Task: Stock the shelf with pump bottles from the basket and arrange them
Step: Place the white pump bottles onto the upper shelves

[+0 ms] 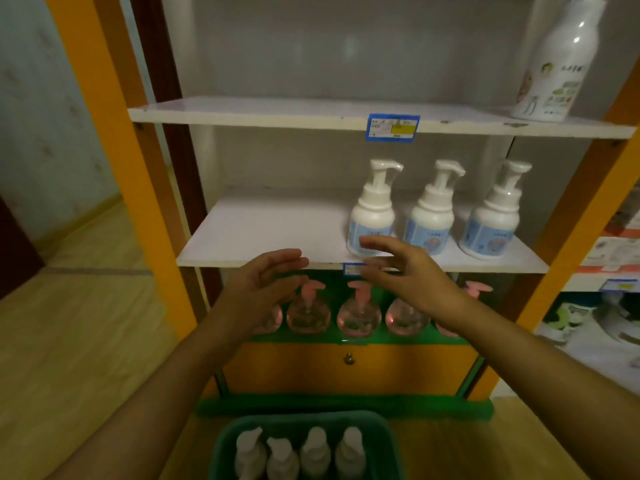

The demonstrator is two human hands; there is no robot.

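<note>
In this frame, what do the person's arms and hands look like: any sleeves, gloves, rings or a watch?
Both forearms are bare as far as the frame shows, with no sleeve in view. The left hand and right hand have no gloves. No watch, bracelet or ring is visible on either, though the picture is soft and dim, so a thin ring could be missed.

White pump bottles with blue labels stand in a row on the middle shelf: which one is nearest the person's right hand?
The leftmost white pump bottle with a blue label; the right hand has fingertips in front of its base, while the other two stand further right.
</note>
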